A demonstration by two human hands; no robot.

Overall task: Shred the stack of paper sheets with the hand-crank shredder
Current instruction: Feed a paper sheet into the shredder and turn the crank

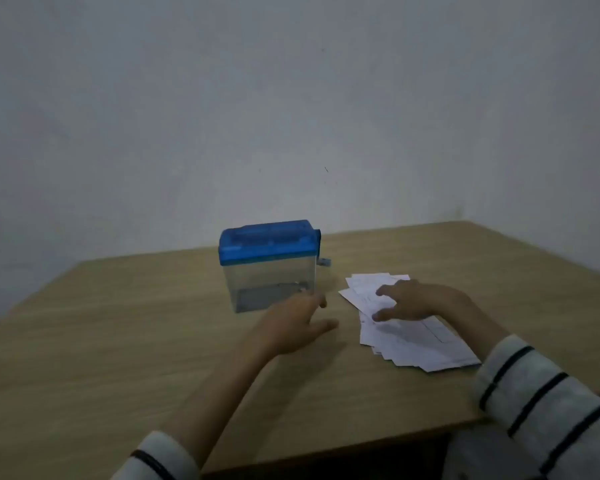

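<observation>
A small hand-crank shredder (pixel 269 263) with a blue lid and a clear bin stands on the wooden table (pixel 118 341). Its crank (pixel 323 261) sticks out on the right side. A fanned stack of white paper sheets (pixel 420 344) lies to the right of the shredder. My right hand (pixel 416 299) rests flat on the sheets with its fingers spread. Just in front of the shredder's lower right corner is my left hand (pixel 293 327), fingers straight and holding nothing; whether it touches the bin is unclear.
A bare grey wall (pixel 291 98) rises behind the table. The table's near edge (pixel 326 455) runs just in front of my striped sleeves, and its right edge slants away at the far right.
</observation>
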